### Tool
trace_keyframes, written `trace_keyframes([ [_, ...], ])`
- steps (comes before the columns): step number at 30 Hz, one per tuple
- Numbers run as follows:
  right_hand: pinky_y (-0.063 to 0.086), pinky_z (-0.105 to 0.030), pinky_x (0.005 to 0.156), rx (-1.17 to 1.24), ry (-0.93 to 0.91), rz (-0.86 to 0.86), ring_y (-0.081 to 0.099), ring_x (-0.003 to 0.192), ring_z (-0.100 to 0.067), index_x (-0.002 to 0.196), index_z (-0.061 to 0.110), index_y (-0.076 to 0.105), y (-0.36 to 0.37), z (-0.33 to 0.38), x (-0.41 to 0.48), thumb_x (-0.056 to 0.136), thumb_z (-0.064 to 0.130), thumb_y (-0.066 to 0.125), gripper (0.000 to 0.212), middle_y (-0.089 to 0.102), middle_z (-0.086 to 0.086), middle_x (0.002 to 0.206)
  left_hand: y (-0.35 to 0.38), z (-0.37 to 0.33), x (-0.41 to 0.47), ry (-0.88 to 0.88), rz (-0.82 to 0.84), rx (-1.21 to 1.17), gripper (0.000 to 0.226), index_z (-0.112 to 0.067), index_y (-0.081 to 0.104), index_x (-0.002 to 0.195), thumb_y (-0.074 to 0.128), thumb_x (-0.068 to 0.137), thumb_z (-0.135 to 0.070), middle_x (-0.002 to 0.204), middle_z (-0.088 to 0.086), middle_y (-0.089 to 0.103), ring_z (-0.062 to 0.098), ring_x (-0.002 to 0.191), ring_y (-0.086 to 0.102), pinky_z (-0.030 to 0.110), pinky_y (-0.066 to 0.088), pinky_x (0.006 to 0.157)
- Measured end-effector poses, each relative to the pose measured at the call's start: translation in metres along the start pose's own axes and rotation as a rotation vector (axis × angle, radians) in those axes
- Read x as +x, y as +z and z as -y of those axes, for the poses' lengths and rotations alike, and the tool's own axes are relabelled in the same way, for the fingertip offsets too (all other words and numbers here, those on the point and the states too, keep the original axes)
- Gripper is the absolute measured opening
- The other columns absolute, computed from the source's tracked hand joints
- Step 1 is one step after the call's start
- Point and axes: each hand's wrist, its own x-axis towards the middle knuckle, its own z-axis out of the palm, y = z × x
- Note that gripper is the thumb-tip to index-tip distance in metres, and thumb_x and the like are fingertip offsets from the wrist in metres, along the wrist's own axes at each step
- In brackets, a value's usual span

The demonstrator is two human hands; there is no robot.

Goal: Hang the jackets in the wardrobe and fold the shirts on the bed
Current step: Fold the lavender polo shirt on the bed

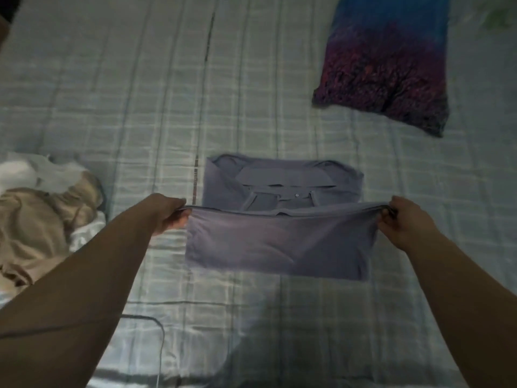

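Heads up: your left hand (170,212) and right hand (402,224) each have a pinch grip on the shirt (279,242) hem, mid-fold on the bed (126,107), so lowering one side first probably lands the fold crooked.

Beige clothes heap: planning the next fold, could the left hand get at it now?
Likely yes, once freed: the left hand pinches a corner of the grey shirt, but the beige heap lies beside it on the bed, nothing between.
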Motion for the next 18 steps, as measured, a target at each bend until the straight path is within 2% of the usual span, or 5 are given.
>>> trace_keyframes([
  [2,0.054,-0.022,0.055,0.01,-0.018,0.007,0.056,0.048,-0.006,0.103,0.022,0.062,0.02,0.01,0.026,0.099,0.012,0.048,0.019,0.055,-0.003,0.075,0.01,-0.018,0.024,0.082,-0.004,-0.084,0.02,-0.007,0.055,0.082,0.049,0.101,-0.005,0.054,0.008,0.064,0.008,0.04,0.06,0.021,0.053,0.042],
  [5,0.054,-0.019,0.051,0.052,-0.011,0.023,0.056,0.049,-0.005,0.096,0.021,0.065,0.044,0.018,0.06,0.099,0.015,0.054,0.013,0.055,-0.002,0.076,0.025,-0.033,0.055,0.189,0.032,-0.264,0.021,-0.013,0.055,0.085,0.046,0.102,-0.004,0.057,0.005,0.064,0.008,0.046,0.064,0.022,0.055,0.047],
  [11,0.055,-0.018,0.054,0.072,-0.058,0.051,0.062,0.078,-0.006,0.104,0.012,0.064,0.071,0.02,0.121,0.099,0.014,0.055,0.01,0.062,-0.001,0.093,0.042,-0.039,0.117,0.125,0.127,-0.455,0.02,-0.013,0.062,0.086,0.048,0.1,-0.014,0.073,0.004,0.073,0.012,0.062,0.071,0.026,0.061,0.06],
  [14,0.057,-0.02,0.056,0.123,-0.096,0.06,0.063,0.088,-0.007,0.118,0.011,0.058,0.076,0.017,0.144,0.101,0.013,0.051,0.019,0.063,-0.001,0.101,0.048,-0.043,0.144,0.144,0.145,-0.503,0.019,-0.01,0.062,0.088,0.047,0.1,-0.016,0.089,0.009,0.072,0.018,0.08,0.071,0.034,0.06,0.078],
  [18,0.059,-0.024,0.062,0.185,-0.114,0.079,0.066,0.091,-0.01,0.129,0.006,0.054,0.081,0.009,0.16,0.102,0.011,0.047,0.028,0.064,-0.005,0.107,0.058,-0.05,0.158,0.175,0.176,-0.579,0.02,-0.004,0.062,0.09,0.046,0.098,-0.013,0.095,0.014,0.072,0.026,0.104,0.067,0.039,0.05,0.098],
])
